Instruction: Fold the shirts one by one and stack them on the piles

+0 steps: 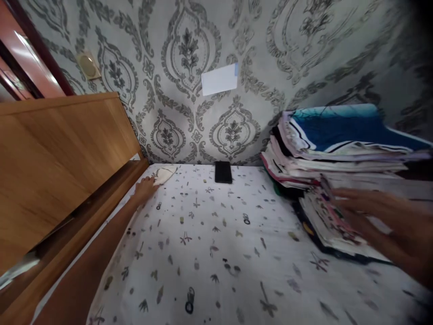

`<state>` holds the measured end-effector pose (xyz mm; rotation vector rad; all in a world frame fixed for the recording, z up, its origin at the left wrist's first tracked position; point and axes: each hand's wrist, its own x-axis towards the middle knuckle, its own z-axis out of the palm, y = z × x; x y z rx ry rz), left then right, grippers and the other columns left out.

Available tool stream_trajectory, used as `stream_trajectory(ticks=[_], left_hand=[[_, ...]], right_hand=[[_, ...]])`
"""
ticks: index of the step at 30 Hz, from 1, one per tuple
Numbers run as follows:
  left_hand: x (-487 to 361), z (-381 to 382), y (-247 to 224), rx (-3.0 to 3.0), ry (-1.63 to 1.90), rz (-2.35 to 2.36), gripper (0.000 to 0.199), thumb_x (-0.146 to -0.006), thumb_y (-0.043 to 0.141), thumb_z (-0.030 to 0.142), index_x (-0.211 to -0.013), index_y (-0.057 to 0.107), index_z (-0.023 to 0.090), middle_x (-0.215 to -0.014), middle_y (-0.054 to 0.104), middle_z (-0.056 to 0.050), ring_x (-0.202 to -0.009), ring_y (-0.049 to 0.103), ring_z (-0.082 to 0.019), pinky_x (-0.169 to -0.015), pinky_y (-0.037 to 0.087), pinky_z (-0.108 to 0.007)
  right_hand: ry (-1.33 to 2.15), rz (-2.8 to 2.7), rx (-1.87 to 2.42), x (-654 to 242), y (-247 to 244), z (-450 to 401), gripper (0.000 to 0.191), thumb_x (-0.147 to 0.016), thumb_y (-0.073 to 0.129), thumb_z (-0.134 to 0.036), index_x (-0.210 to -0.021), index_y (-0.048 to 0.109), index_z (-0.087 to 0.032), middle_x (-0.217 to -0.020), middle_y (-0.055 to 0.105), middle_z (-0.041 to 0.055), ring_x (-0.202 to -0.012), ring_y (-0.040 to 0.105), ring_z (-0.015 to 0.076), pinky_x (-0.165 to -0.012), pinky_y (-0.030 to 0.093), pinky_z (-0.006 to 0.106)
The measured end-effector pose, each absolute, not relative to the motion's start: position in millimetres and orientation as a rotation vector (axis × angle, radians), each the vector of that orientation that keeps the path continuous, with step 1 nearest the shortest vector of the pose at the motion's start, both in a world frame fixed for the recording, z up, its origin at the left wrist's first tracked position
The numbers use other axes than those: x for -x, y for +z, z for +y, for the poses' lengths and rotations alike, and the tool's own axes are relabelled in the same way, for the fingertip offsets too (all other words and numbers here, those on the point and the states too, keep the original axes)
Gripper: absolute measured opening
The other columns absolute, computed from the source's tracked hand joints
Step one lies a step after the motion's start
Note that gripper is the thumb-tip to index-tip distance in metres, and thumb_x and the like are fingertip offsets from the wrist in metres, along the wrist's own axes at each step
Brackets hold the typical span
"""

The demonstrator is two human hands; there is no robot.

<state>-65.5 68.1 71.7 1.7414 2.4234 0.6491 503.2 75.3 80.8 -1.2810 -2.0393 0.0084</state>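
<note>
A white bed sheet [209, 234] with small printed leaves and figures is spread over the flat surface in front of me. At its far left corner my left hand [146, 188] has its fingers bent over the edge, closed on the fabric. A cream turned-over bit of cloth [164, 175] lies right by those fingertips. On the right, my right hand [385, 221] is smeared by motion, with its fingers stretched out beside the lower part of a stack of folded clothes [341, 167]. A blue garment [345, 128] tops that stack. Whether the right fingers touch the clothes is unclear.
A black phone [223, 172] lies on the sheet near the patterned wall [182, 90]. Along the left side runs a wooden board [67, 158] with a ledge. A white paper [219, 80] and a switch plate [88, 65] are on the wall.
</note>
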Motion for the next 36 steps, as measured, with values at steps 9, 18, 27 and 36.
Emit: stream_trajectory(ticks=[9,18,27,36], left_hand=[[-7,29,84,-1.479,1.14,1.47,0.026,-0.089,0.055,0.042,-0.093,0.064,0.018,-0.086,0.069,-0.006,-0.082,0.067,-0.021,-0.075,0.056,-0.033],[-40,-113,76,-1.244,0.489,1.221,0.026,-0.082,0.065,0.044,-0.089,0.063,0.018,-0.086,0.068,-0.007,-0.073,0.066,-0.02,-0.058,0.051,-0.028],[-85,-175,100,-2.072,0.845,1.304,0.02,-0.089,0.055,0.043,-0.09,0.052,0.024,-0.09,0.058,-0.002,-0.078,0.055,-0.018,-0.067,0.046,-0.03],[-5,-128,85,-1.28,0.972,1.307,0.036,-0.073,0.066,0.054,-0.076,0.051,0.02,-0.074,0.055,0.001,-0.07,0.059,-0.016,-0.057,0.049,-0.025]], right_hand=[[1.609,-1.631,1.18,-319,74,-38,0.055,-0.079,0.067,-0.066,-0.106,0.071,-0.019,-0.116,0.071,0.0169,-0.099,0.071,0.0305,-0.084,0.059,0.044],[1.863,-0.881,0.997,-269,48,-99,0.025,-0.086,0.061,-0.039,-0.104,0.068,-0.024,-0.103,0.077,0.0073,-0.101,0.071,0.0255,-0.088,0.058,0.04],[1.224,-1.74,1.402,-261,54,-131,0.012,-0.073,0.061,-0.029,-0.064,0.06,-0.02,-0.064,0.06,0.0009,-0.076,0.06,0.0231,-0.069,0.049,0.034],[1.418,-1.451,1.234,-299,77,-128,0.038,-0.081,0.067,-0.048,-0.11,0.065,-0.023,-0.103,0.068,0.0061,-0.084,0.064,0.0187,-0.067,0.054,0.03]])
